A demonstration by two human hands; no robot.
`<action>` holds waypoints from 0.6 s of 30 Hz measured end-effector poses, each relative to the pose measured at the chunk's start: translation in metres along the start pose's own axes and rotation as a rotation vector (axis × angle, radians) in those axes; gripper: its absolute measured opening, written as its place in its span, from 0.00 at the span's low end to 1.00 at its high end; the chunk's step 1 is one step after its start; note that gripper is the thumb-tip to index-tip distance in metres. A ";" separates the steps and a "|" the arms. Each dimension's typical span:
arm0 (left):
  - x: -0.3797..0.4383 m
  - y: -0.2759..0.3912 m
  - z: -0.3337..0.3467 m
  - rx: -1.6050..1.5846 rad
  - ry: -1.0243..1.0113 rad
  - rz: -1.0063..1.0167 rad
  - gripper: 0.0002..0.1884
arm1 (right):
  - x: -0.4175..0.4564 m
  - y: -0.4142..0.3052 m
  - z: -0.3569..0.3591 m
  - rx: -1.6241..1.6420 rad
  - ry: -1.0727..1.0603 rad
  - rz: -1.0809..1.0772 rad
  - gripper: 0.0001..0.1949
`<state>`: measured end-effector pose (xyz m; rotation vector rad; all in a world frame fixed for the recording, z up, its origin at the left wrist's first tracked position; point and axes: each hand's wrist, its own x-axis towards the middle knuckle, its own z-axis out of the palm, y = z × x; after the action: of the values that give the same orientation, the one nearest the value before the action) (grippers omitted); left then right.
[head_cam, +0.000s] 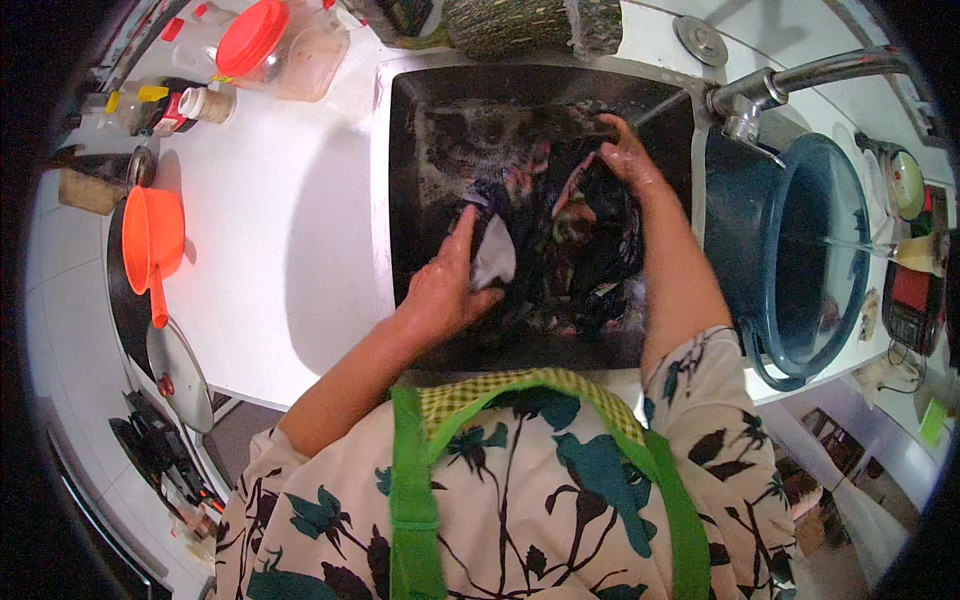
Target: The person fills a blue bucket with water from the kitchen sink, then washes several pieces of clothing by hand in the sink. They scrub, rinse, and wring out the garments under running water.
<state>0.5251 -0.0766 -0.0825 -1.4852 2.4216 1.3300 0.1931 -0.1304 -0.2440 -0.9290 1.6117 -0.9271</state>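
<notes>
Wet dark patterned cloth [574, 217] lies bunched in a dark sink basin [420, 330] with a pale rim. On the basin's left side, my left hand [450, 281] rests against a white-and-dark piece of the cloth [495, 251], its thumb and fingers spread around it; whether it grips the piece is unclear. My right hand [626, 154] is at the upper right of the pile, fingers bent round an edge of dark cloth. Suds or shiny water show at the basin's upper left. Parts of the cloth blend into the dark basin.
A metal faucet [750, 101] stands at the upper right. Beside the basin is a large blue plastic tub [772, 262], with water running into it. An orange dipper [154, 240] and red-lidded container [251, 37] stand on the white counter [247, 225] at left. A patterned roll-like object [517, 26] lies behind the basin.
</notes>
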 end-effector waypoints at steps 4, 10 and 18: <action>0.042 -0.024 0.037 0.122 -0.078 -0.299 0.55 | -0.054 -0.036 0.064 -0.448 -0.100 -0.325 0.29; 0.114 -0.123 0.121 -0.077 -0.197 -0.306 0.37 | -0.171 -0.142 0.090 -0.703 -0.459 -0.290 0.32; 0.123 -0.093 0.133 0.179 -0.567 -0.189 0.24 | -0.137 -0.003 0.144 -0.671 -0.189 -0.034 0.32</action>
<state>0.4725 -0.0971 -0.2784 -1.0730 1.9315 1.2416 0.3601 -0.0252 -0.2161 -1.4517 1.7698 -0.2889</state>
